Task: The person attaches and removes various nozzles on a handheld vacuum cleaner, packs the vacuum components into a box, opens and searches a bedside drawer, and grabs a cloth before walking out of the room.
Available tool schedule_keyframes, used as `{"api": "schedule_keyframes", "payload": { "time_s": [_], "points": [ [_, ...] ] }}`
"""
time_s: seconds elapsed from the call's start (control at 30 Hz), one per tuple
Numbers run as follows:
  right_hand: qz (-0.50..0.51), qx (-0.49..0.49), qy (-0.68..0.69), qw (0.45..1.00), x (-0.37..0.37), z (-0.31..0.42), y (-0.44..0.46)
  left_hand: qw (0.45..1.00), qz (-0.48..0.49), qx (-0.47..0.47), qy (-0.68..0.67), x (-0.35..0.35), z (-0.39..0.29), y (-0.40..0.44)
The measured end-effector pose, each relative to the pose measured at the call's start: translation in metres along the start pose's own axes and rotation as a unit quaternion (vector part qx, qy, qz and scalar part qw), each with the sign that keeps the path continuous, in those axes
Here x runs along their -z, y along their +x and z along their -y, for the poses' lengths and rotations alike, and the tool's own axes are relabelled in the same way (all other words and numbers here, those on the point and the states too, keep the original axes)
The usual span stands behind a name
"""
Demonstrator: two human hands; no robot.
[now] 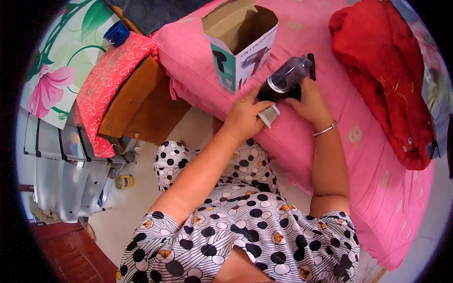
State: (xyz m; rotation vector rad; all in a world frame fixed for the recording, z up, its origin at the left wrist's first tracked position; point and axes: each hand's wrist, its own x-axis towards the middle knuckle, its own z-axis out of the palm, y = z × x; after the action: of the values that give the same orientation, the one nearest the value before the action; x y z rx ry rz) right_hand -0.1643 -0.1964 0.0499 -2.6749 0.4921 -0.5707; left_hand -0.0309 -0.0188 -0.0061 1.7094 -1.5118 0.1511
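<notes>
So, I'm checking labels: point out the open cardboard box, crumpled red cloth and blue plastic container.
Open cardboard box (228, 71), head view: teal side.
Crumpled red cloth (382, 56), head view: middle.
Blue plastic container (119, 37), head view: its side.

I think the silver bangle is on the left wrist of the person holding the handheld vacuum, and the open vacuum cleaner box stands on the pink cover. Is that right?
Not quite: the head view shows the silver bangle on the right wrist. The rest stands.
</notes>
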Motion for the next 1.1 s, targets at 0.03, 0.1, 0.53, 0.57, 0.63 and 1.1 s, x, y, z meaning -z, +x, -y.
{"api": "schedule_keyframes", "payload": {
  "time_s": [0.03, 0.1, 0.53, 0.57, 0.63, 1.1],
  "points": [
    [-0.012, 0.007, -0.008, 1.0, -0.001, -0.001, 0.001, 1.0, -0.001, -0.008, 0.002, 0.0, 0.001, 0.0],
    [-0.023, 0.013, -0.016, 1.0, -0.005, -0.002, 0.001, 1.0, 0.0, -0.002, 0.001, 0.0, 0.0, -0.001],
    [-0.052, 0.003, -0.014, 0.999, -0.006, -0.004, -0.002, 0.996, 0.008, 0.016, -0.088, 0.006, -0.002, -0.005],
    [-0.065, 0.01, 0.0, 0.998, -0.005, -0.004, -0.003, 0.996, 0.008, 0.015, -0.088, 0.006, 0.0, -0.006],
    [-0.059, 0.005, 0.01, 0.998, 0.004, 0.004, -0.003, 0.998, 0.016, -0.003, -0.058, 0.005, 0.005, -0.009],
    [-0.025, -0.026, 0.16, 0.987, 0.013, -0.013, -0.005, 0.997, 0.044, -0.026, -0.055, 0.014, 0.011, -0.011]
  ]
}}
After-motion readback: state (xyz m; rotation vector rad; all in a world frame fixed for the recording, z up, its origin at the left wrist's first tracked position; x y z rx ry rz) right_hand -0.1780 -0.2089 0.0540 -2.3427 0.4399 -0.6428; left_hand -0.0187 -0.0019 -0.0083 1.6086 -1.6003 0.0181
